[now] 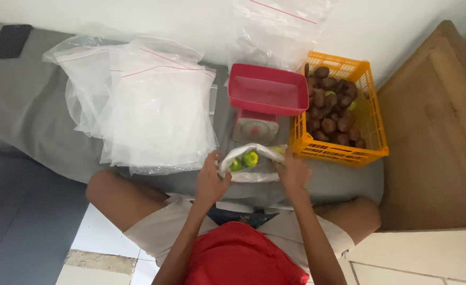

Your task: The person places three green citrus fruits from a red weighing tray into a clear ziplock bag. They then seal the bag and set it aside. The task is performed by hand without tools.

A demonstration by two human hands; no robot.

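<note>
A clear plastic bag (254, 174) with small green fruits (250, 158) inside lies on the grey surface right in front of me. My left hand (211, 179) grips the bag's left edge and my right hand (292, 173) grips its right edge, the mouth held between them. Just behind the bag stands a small kitchen scale (254, 126) with a red tray (267, 94) on top. An orange plastic basket (367, 113) to the right holds several dark brown fruits (328, 113) and a few green ones.
A stack of clear zip bags (148, 103) lies to the left, another zip bag (275, 29) leans at the back wall. A black phone (9, 40) rests far left. A brown cardboard sheet (439, 132) lies on the right. My bent knees frame the near edge.
</note>
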